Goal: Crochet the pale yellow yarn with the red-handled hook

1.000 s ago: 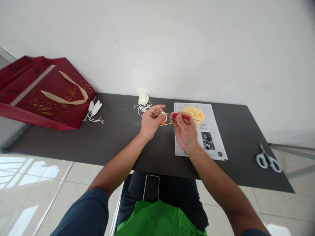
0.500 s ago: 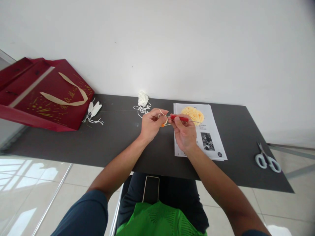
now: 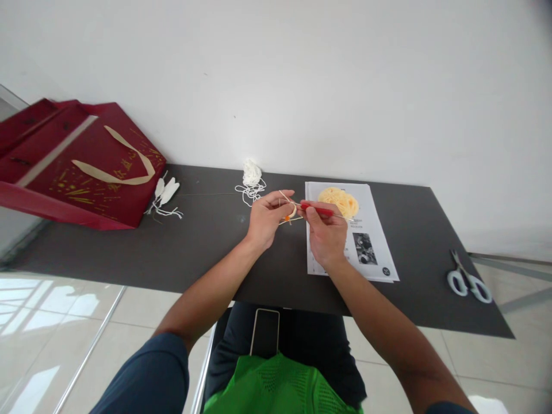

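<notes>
My left hand (image 3: 265,219) pinches a small cream and orange crochet piece (image 3: 290,214) above the dark table (image 3: 207,247), with pale yarn looped over its fingers. My right hand (image 3: 325,233) grips a red-handled crochet hook (image 3: 317,210), whose metal tip points left into the piece. The two hands nearly touch at the piece. A strand of yarn runs from it toward the white yarn ball (image 3: 251,171) at the table's back edge.
A printed sheet (image 3: 366,247) with a yellow crochet picture lies under my right hand. A red gift bag (image 3: 81,164) lies at the far left, white crochet bits (image 3: 166,192) beside it. Scissors (image 3: 468,279) rest at the right. A phone (image 3: 265,330) sits on my lap.
The hook's tip has worked back and forth at the piece. My left fingers have shifted slightly around the yarn. Both hands stay in about the same place.
</notes>
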A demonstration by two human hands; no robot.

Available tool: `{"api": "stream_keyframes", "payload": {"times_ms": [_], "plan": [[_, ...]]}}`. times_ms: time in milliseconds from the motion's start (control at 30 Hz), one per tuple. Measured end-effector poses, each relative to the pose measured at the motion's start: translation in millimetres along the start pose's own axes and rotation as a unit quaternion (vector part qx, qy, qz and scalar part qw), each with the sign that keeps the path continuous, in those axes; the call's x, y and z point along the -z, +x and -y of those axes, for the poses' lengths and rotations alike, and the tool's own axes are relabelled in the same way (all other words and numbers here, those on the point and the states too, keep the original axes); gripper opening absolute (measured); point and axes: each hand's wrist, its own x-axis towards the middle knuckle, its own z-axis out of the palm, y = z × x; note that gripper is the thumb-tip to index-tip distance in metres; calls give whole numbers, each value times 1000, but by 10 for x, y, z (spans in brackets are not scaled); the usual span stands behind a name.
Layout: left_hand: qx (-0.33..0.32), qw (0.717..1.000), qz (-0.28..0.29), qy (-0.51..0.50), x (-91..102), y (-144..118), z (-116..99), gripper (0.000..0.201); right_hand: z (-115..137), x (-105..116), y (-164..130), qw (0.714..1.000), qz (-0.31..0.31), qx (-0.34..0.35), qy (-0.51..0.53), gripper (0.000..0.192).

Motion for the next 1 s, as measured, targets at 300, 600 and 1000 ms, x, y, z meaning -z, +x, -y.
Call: {"api": "stream_keyframes", "payload": {"times_ms": [300, 600, 1000], "plan": [[48, 991, -39, -119, -38, 3, -42, 40, 22, 98, -82, 936, 98, 253, -223, 30], [60, 991, 5, -117, 15, 31, -51, 38, -62, 75, 47, 999, 33, 9, -5, 14], [53, 997, 22, -52, 11, 11, -110, 38, 149, 82, 189, 995, 53, -18, 76, 16]]}}
